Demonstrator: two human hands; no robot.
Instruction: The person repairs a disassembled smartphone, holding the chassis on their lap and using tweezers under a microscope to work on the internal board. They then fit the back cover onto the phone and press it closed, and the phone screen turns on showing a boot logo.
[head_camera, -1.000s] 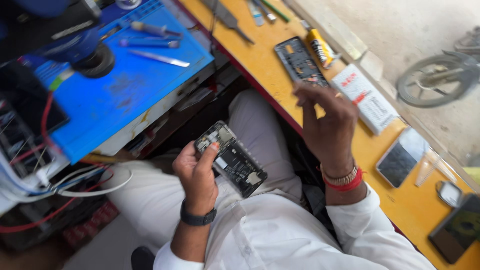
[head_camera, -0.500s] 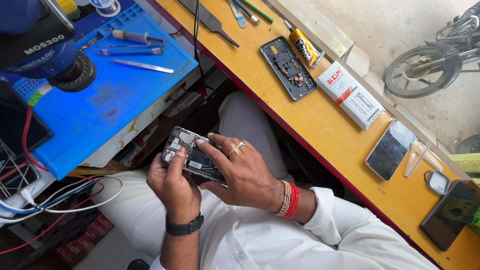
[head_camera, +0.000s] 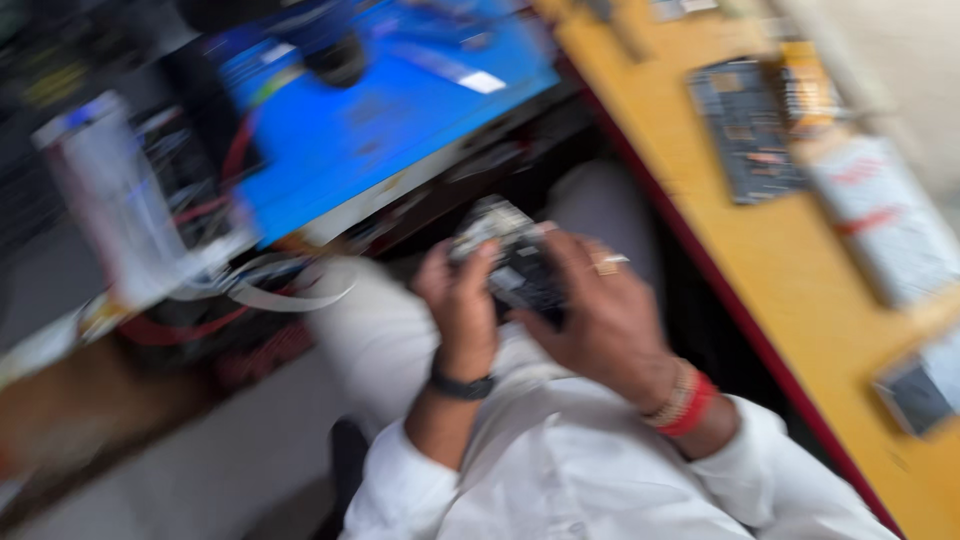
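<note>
- Phone (head_camera: 508, 262) with its back off sits in my lap area, above my white trousers, held between both hands.
- My left hand (head_camera: 462, 310) wraps around its left edge, thumb on top.
- My right hand (head_camera: 598, 315) closes over its right side, fingers (head_camera: 560, 245) curled onto the exposed insides.
- Everything's pretty blurry, but a blue mat (head_camera: 400, 120) sits up left, and the yellow bench (head_camera: 800, 290) with another opened phone (head_camera: 745, 130) runs along my right.

— What are the hands on?
— An opened phone (head_camera: 512, 262), held over the lap: left hand (head_camera: 462, 305) clasps its near edge, right hand (head_camera: 598, 315) covers its far side, fingers on top.
— Around the grip?
— Blue mat (head_camera: 400, 120) beyond it, yellow bench (head_camera: 800, 290) to the right. All blurred.
</note>
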